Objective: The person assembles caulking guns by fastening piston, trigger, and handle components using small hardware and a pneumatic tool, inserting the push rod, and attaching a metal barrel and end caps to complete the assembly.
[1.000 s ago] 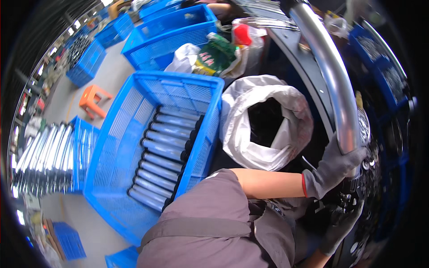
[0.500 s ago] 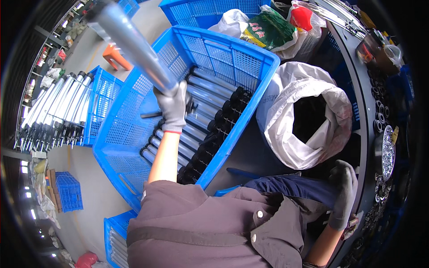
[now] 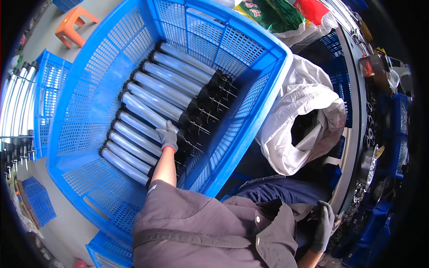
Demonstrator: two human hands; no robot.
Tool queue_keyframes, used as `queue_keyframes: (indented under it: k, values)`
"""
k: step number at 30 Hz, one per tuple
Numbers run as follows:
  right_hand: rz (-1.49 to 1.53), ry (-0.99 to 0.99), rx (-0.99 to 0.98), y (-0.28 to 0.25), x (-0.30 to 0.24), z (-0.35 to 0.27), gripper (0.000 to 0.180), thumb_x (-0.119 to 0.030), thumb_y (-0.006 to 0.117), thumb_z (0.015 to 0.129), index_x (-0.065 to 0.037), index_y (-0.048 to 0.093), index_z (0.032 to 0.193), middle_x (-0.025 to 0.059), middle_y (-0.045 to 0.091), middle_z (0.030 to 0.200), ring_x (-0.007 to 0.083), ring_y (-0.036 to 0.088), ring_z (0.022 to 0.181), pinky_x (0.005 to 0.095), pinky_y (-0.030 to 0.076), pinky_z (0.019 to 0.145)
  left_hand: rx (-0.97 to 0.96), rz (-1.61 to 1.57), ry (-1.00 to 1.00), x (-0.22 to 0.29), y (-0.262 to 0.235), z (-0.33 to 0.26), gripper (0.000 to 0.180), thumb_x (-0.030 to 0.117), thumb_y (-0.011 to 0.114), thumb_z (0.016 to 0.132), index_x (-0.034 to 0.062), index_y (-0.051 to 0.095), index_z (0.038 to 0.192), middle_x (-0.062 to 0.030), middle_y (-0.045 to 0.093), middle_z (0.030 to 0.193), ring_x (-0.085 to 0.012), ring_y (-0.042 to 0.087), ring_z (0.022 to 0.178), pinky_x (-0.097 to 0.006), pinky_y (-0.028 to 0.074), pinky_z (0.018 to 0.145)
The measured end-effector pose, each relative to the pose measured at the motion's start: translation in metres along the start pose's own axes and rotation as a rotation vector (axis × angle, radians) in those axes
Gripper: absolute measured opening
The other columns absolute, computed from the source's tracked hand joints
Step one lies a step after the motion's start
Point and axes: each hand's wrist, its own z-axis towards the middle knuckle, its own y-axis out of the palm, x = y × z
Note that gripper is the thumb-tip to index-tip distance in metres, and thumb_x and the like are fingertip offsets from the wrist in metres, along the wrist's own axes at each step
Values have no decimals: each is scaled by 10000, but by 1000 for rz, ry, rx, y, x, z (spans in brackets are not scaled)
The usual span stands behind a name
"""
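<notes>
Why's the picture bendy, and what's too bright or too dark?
Head view: the fisheye lens bows the edges of the big blue crate; also in head view, metal tubes at far left glare white, and the white sack has a dark, shadowed mouth.

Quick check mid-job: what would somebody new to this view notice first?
Probably the big blue crate filling the middle left, with a row of silver, black-ended tubes lying side by side in it and the gray-gloved left hand reaching in over them. Next, perhaps, the open white sack just right of the crate, then the bright orange stool on the floor at upper left.
</notes>
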Motion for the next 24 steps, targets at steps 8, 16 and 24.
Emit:
queue_keyframes:
  k: [8,16,24]
  values:
    - [-131,-35,-139,36,-15,3,280,-100,527,975,31,627,1201,61,665,963,118,602,869,250,471,797,-10,-232,-190,29,6,-12,895,508,650,901,-163,333,1402,-340,435,1447,-407,465,1339,-423,379,1108]
    - [-312,-154,-140,35,-13,-8,332,-27,565,915,61,601,1233,105,668,1037,157,620,957,290,487,888,127,-131,-165,3,-24,32,1006,577,616,917,-144,197,1481,-357,282,1540,-394,333,1443,-414,299,1174]
    - [-442,-297,-111,48,-16,-7,330,-79,645,855,34,631,1165,169,670,978,267,664,886,352,518,809,-325,-46,-232,27,2,34,1210,731,579,853,-61,-2,1560,-186,75,1668,-303,190,1520,-396,247,1211]
